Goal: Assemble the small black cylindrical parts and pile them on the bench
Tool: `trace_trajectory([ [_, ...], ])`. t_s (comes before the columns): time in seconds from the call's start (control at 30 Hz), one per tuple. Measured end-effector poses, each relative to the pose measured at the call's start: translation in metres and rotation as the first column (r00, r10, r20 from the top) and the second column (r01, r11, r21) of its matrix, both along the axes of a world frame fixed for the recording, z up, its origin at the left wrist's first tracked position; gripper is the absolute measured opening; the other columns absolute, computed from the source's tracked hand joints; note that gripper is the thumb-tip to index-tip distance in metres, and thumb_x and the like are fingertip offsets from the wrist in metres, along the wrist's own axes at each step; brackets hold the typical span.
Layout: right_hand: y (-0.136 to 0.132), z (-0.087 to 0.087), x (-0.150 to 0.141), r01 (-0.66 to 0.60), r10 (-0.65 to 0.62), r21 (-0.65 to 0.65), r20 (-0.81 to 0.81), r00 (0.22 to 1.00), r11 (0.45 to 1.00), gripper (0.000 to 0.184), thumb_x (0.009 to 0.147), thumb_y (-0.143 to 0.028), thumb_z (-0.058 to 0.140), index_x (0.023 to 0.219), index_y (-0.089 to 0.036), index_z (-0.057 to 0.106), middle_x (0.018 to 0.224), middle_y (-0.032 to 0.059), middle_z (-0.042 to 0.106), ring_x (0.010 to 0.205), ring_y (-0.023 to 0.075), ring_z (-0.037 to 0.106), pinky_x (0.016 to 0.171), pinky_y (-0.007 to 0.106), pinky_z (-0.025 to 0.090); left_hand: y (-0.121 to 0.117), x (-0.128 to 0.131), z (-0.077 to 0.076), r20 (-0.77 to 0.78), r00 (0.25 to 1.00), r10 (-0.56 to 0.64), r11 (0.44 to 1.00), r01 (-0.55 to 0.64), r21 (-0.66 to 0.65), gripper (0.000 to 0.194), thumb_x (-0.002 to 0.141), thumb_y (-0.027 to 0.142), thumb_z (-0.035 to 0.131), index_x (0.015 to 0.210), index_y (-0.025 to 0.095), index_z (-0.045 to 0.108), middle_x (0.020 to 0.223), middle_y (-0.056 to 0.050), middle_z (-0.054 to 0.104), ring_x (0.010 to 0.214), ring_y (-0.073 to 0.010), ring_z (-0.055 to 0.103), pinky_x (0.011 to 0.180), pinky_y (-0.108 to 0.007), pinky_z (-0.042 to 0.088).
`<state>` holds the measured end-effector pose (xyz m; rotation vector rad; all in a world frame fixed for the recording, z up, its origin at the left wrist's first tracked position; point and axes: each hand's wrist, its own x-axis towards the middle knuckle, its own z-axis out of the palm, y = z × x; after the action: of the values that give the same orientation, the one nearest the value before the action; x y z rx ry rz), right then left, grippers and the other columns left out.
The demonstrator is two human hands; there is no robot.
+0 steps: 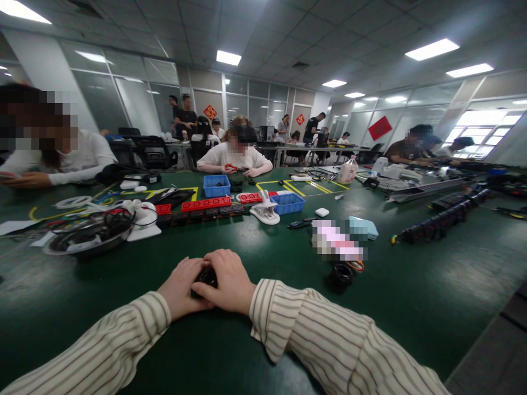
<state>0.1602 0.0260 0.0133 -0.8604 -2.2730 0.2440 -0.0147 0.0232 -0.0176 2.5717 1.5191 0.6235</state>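
Note:
Both hands meet low over the green table around a glossy black round object point(207, 277); its kind is hard to tell because the fingers cover most of it. My left hand point(183, 288) wraps its left and far side. From the right, my right hand point(230, 280) curls over the top, with the thumb across the near face. Off to the right on the table sits a black ring-shaped piece point(341, 276) with a hollow middle, beside an orange-brown loop point(356, 266).
A metal bowl point(88, 241) with cables stands left. Further back are red socket strips point(206, 203), blue bins point(216, 186), a white clip stand point(265, 211) and a small white case point(321, 212). Long dark strips point(444, 219) lie right. A person point(234, 156) sits opposite, another at left.

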Motion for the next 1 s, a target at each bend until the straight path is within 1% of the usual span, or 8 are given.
trace_trajectory([
  [0.07,0.0017,-0.0021,-0.0013,0.041,-0.04,-0.017,0.025,0.999,0.999,0.047,0.072,-0.051,0.065,0.1,-0.015,0.052,0.095,0.0057,0.055,0.089,0.0203,0.048,0.079,0.033,0.038,-0.0002,0.0002,-0.0002,-0.01,1.0,0.007,1.0,-0.007,0.008,0.055,0.055,0.046,0.069,0.1,0.019,0.053,0.103,-0.008,0.06,0.101,-0.0311,0.053,0.101,-0.055,0.026],
  [0.23,0.0037,-0.005,-0.0036,0.039,-0.037,-0.016,0.081,0.996,0.999,0.045,0.071,-0.055,0.064,0.091,-0.016,0.053,0.089,0.004,0.053,0.084,0.0186,0.046,0.075,0.032,0.038,0.0018,-0.0011,0.0005,0.075,0.994,-0.083,0.994,0.088,-0.065,0.045,0.061,0.036,0.065,0.101,0.017,0.055,0.1,-0.008,0.059,0.094,-0.0272,0.055,0.09,-0.043,0.042],
  [0.4,0.004,-0.0032,-0.0028,-0.038,0.036,0.02,0.111,0.993,0.999,0.032,0.073,-0.042,0.065,0.087,-0.016,0.054,0.089,0.0038,0.054,0.085,0.0178,0.046,0.076,0.031,0.036,0.0048,-0.0043,0.0026,0.174,0.977,-0.123,0.982,0.144,-0.119,0.043,0.059,0.026,0.063,0.101,0.016,0.057,0.103,-0.007,0.058,0.098,-0.0268,0.054,0.089,-0.039,0.045],
  [0.53,0.0042,-0.0036,-0.0009,-0.201,0.195,0.063,0.091,0.977,0.977,0.021,0.072,-0.023,0.062,0.091,-0.017,0.056,0.093,0.0019,0.059,0.089,0.0168,0.048,0.082,0.031,0.034,0.0065,-0.0075,0.0015,0.2,0.969,-0.146,0.978,0.172,-0.121,0.039,0.059,0.024,0.063,0.097,0.016,0.06,0.105,-0.007,0.059,0.101,-0.0276,0.055,0.093,-0.04,0.043],
  [0.63,0.0023,-0.0026,0.0005,-0.261,0.256,0.078,0.071,0.964,0.962,0.022,0.071,-0.017,0.06,0.092,-0.017,0.056,0.093,0.0012,0.061,0.091,0.0167,0.049,0.085,0.031,0.033,0.0064,-0.0082,-0.0014,0.218,0.966,-0.141,0.979,0.169,-0.113,0.042,0.058,0.024,0.063,0.099,0.017,0.059,0.107,-0.007,0.058,0.104,-0.0283,0.054,0.095,-0.041,0.042],
  [0.73,-0.0009,0.0003,0.0017,-0.21,0.208,0.07,0.027,0.978,0.975,0.03,0.072,-0.022,0.062,0.1,-0.016,0.054,0.096,0.003,0.061,0.093,0.0177,0.049,0.087,0.032,0.033,0.0053,-0.007,-0.0045,0.244,0.964,-0.106,0.983,0.138,-0.118,0.051,0.056,0.027,0.065,0.106,0.017,0.054,0.11,-0.008,0.057,0.104,-0.0287,0.053,0.094,-0.042,0.043],
  [0.8,-0.0022,0.0017,0.0024,-0.153,0.153,0.053,-0.01,0.988,0.987,0.036,0.074,-0.029,0.064,0.105,-0.016,0.051,0.101,0.0045,0.059,0.096,0.0183,0.049,0.088,0.032,0.033,0.0043,-0.0056,-0.0052,0.236,0.968,-0.085,0.985,0.117,-0.124,0.05,0.059,0.03,0.064,0.106,0.016,0.052,0.108,-0.009,0.057,0.102,-0.0285,0.053,0.092,-0.043,0.043],
  [1.0,0.0002,-0.0012,0.0009,-0.007,0.007,-0.014,-0.009,1.0,1.0,0.044,0.077,-0.047,0.062,0.105,-0.016,0.05,0.1,0.0055,0.056,0.094,0.0198,0.048,0.084,0.034,0.035,0.0013,-0.0002,0.0032,0.088,0.995,-0.045,0.998,0.047,-0.029,0.052,0.06,0.042,0.066,0.102,0.016,0.052,0.103,-0.011,0.057,0.098,-0.0309,0.052,0.096,-0.052,0.034],
])
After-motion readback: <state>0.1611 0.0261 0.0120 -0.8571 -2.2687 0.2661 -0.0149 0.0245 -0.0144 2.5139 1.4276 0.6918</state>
